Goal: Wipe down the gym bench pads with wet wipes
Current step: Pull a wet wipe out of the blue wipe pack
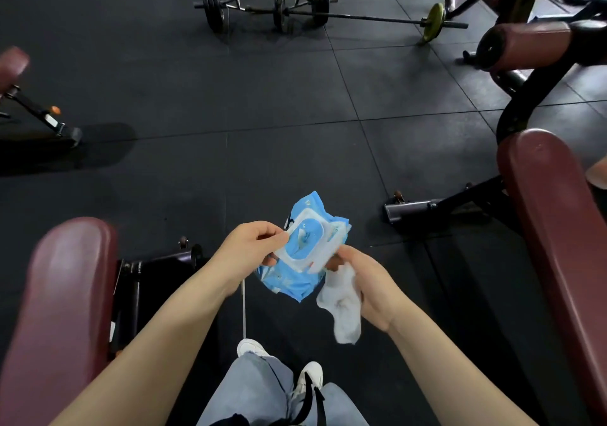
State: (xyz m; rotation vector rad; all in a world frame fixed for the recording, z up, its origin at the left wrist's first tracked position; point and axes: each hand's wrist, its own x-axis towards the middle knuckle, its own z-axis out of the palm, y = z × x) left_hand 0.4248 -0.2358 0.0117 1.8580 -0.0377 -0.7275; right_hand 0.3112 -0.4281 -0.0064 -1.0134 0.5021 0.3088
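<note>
Clearly the blue wet wipes pack is held in the air between two maroon bench pads, one at the left and one at the right. The left hand pinches the pack at its white lid, fingers curled on it. The right hand supports the pack's other end and grips a white wipe that hangs down. Probably wiping is not yet begun; both pads remain to do. Around is black rubber floor with barbells.
</note>
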